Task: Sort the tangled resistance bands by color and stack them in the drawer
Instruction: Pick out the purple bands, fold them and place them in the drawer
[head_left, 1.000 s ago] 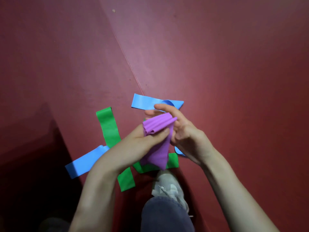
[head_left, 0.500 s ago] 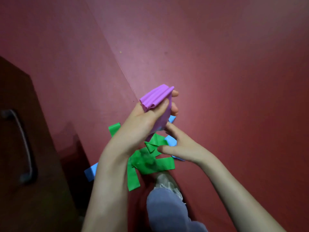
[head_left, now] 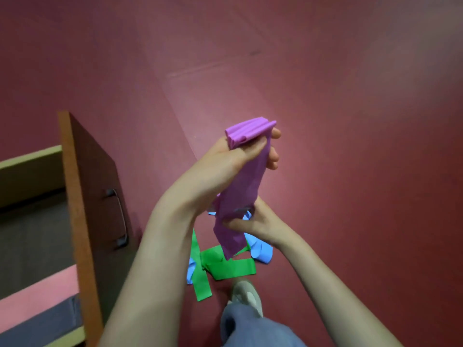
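Observation:
My left hand [head_left: 225, 166] grips the bunched top of a purple band [head_left: 246, 186] and holds it up above the floor. My right hand [head_left: 253, 221] pinches the same purple band lower down, and the band's loose end hangs below it. Under the hands, green bands [head_left: 225, 267] and blue bands [head_left: 260, 249] lie tangled on the red floor. An open wooden drawer [head_left: 82, 196] with a metal handle [head_left: 120, 216] stands at the left.
Inside the drawer I see a grey lining [head_left: 32, 246], a pink band of colour [head_left: 37, 291] and a dark folded thing [head_left: 50, 321]. My shoe [head_left: 246, 295] and trouser leg [head_left: 255, 329] are just below the tangled bands. Red floor [head_left: 350, 146] spreads to the right.
My left hand lifted the purple band higher, pulling it clear of the pile. My right hand moved onto the purple band's lower part. The view turned left, showing the open drawer.

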Demonstrator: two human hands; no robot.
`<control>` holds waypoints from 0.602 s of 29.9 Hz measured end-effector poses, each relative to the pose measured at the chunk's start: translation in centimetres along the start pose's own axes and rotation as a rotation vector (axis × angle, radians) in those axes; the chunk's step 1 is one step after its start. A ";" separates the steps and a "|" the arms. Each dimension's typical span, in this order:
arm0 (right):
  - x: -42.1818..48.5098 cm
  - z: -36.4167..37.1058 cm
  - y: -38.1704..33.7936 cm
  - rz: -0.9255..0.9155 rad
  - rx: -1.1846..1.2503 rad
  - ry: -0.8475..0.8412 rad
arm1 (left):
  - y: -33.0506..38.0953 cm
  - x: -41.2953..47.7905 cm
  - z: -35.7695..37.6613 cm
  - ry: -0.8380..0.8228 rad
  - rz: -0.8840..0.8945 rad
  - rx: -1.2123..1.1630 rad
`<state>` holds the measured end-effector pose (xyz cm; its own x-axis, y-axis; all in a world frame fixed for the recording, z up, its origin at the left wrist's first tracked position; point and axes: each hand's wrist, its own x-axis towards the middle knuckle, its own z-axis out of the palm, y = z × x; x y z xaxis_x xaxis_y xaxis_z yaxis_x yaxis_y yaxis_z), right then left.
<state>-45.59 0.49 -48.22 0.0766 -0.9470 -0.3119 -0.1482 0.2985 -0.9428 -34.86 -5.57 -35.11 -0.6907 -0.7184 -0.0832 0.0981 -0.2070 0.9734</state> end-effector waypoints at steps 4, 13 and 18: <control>-1.1 0.6 -2.2 -0.002 -0.022 -0.117 | 3.4 -1.7 0.8 0.013 0.011 0.043; -3.0 3.6 -5.1 -0.041 0.044 -0.173 | 6.5 -3.5 0.3 0.184 -0.006 0.010; -3.1 5.1 -4.7 -0.084 0.106 -0.029 | 7.0 -4.1 0.3 0.163 -0.016 0.013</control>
<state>-40.13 2.63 -43.37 0.1131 -0.9659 -0.2330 -0.0350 0.2305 -0.9724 -31.52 -3.87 -27.87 -0.5667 -0.8134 -0.1314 0.0776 -0.2115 0.9743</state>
